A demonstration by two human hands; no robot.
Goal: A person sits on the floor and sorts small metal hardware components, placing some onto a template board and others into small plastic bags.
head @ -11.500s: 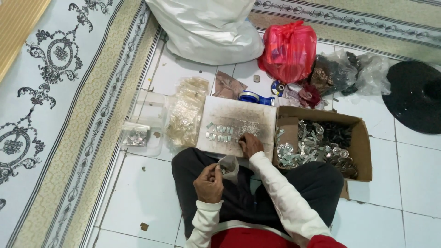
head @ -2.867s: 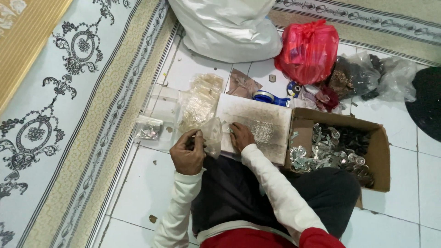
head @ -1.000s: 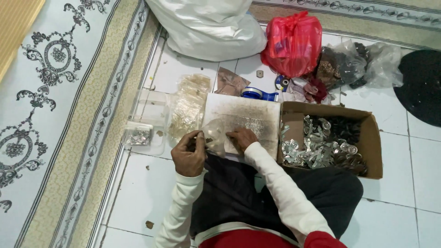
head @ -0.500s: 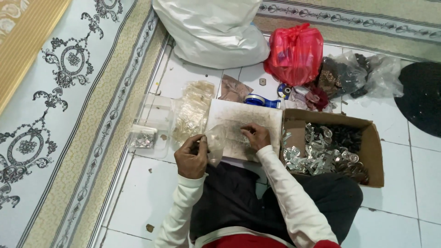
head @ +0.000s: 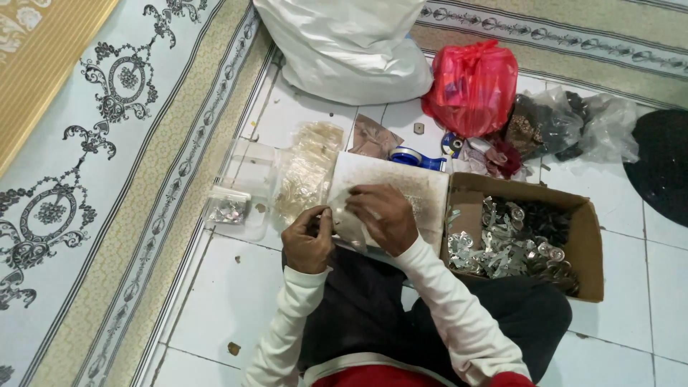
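1. While the person sits on the tiled floor, both hands meet over the near edge of a flat whitish board [head: 401, 188] that lies in front of the lap.
2. The left hand [head: 308, 240] is closed in a pinch on the lower corner of a small clear plastic bag [head: 346, 208]; the right hand [head: 382, 215] lies over the upper part of the bag with fingers curled on it, so both hands grip the same bag.
3. Compared with half a second ago, the right hand has come closer to the left and now covers more of the bag. A few seconds ago the hands were a little more apart, with the bag held at the left edge of the board.
4. I judge that the bag is now being pressed or closed rather than filled, but its content is too small to tell.
5. Beside the board on the right stands a cardboard box [head: 588, 236] with shiny metal pieces [head: 502, 240]; on the left lies a heap of clear bags [head: 304, 172] and one filled bag [head: 228, 210].
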